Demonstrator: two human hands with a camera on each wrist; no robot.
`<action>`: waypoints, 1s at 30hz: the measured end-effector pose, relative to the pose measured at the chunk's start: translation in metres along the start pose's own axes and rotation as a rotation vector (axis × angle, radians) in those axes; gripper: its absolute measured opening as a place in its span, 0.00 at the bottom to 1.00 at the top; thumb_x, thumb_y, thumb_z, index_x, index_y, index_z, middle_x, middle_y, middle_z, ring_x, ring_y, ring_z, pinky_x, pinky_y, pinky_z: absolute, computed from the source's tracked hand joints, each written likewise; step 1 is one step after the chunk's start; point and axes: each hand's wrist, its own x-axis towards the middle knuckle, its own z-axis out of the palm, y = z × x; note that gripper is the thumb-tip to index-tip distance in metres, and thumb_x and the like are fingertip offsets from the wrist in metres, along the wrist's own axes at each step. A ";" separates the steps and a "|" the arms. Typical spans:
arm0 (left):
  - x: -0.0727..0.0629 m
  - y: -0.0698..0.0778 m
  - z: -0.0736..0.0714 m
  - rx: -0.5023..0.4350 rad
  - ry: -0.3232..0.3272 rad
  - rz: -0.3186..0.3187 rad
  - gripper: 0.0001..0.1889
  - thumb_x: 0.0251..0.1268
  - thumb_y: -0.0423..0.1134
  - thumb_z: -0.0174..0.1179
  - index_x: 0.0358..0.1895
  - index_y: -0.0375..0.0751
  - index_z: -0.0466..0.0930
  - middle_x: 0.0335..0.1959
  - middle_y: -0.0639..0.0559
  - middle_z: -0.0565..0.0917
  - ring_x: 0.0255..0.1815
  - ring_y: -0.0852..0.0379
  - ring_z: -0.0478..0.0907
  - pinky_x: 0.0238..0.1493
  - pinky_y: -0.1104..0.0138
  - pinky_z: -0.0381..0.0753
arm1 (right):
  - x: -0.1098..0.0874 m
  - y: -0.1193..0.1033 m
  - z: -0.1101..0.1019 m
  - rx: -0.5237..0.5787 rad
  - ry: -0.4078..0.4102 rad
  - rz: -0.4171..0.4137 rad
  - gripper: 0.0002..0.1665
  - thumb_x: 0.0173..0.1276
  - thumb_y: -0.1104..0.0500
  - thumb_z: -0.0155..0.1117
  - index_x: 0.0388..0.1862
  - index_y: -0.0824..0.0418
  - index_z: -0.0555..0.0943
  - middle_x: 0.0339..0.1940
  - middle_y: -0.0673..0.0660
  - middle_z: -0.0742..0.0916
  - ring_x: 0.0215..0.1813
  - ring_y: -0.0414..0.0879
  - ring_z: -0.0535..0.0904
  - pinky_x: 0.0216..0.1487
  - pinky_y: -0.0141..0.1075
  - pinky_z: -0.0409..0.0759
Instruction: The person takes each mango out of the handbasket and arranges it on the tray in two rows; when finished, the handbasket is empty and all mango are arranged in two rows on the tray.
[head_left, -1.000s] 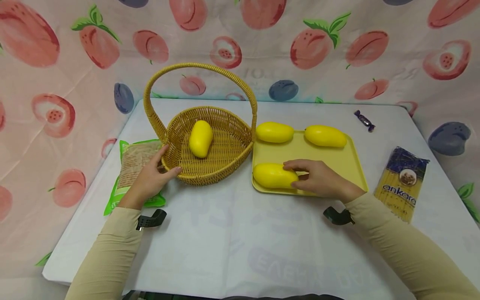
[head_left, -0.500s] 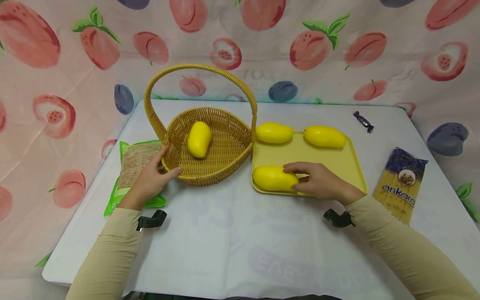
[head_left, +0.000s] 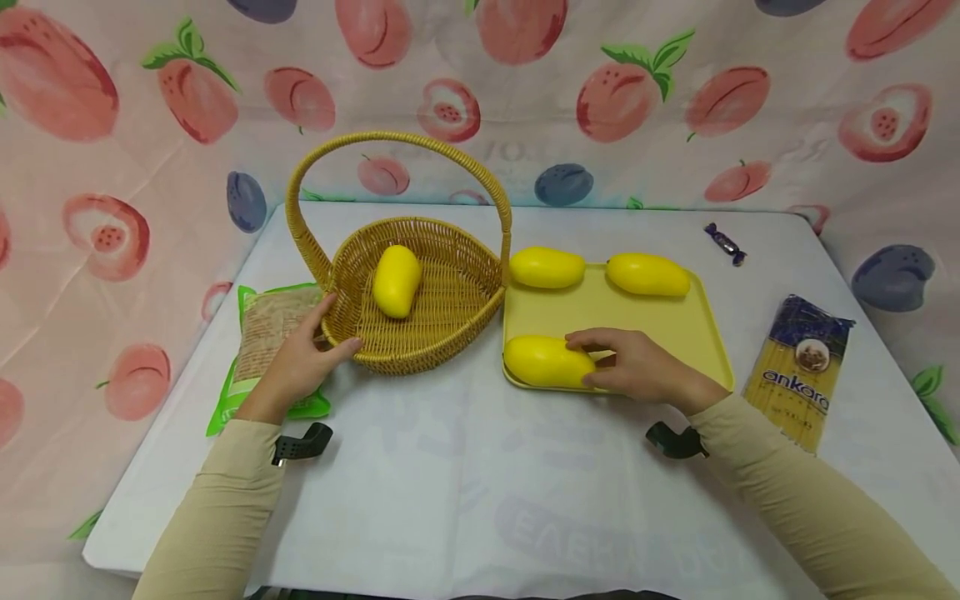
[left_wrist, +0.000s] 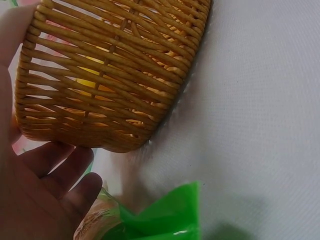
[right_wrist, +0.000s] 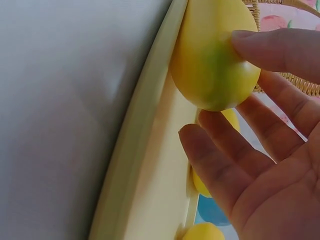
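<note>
In the head view my left hand grips the left rim of a wicker basket with a tall arched handle. The left wrist view shows the thumb at the rim and the fingers against the woven outside. One yellow mango lies inside the basket. My right hand pinches the right end of another mango at the front left of a pale yellow tray. A green patch marks this mango's end in the right wrist view. Two more mangoes, one left and one right, lie along the tray's back.
A green-edged plastic bag of brown contents lies left of the basket, partly under my left forearm and hand. To the right are a pack of spaghetti and a small wrapped candy. A fruit-print cloth hangs behind the table.
The mango in my right hand has shifted slightly toward me, over the tray's front edge. The mango in the basket sits a touch further left. My left hand stays on the rim.
</note>
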 end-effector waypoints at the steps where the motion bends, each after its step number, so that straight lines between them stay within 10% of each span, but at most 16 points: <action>1: 0.000 0.000 0.000 0.000 0.001 0.001 0.49 0.70 0.55 0.62 0.83 0.54 0.38 0.79 0.34 0.51 0.74 0.33 0.58 0.70 0.40 0.58 | 0.000 0.000 0.000 -0.003 0.000 0.000 0.29 0.65 0.66 0.69 0.65 0.67 0.77 0.68 0.63 0.77 0.66 0.60 0.74 0.62 0.54 0.74; 18: -0.001 0.000 0.000 -0.009 -0.007 0.000 0.50 0.69 0.55 0.63 0.83 0.56 0.37 0.79 0.33 0.51 0.73 0.32 0.59 0.68 0.39 0.60 | 0.003 -0.013 -0.009 -0.038 0.037 0.034 0.35 0.66 0.60 0.71 0.71 0.63 0.72 0.70 0.60 0.76 0.68 0.59 0.72 0.64 0.56 0.72; 30: -0.001 0.000 0.000 -0.024 -0.011 0.002 0.49 0.70 0.54 0.62 0.83 0.53 0.37 0.79 0.34 0.52 0.73 0.33 0.60 0.69 0.40 0.60 | 0.027 -0.046 -0.012 -0.089 0.036 -0.118 0.35 0.66 0.61 0.72 0.71 0.64 0.73 0.70 0.59 0.76 0.68 0.56 0.72 0.63 0.54 0.74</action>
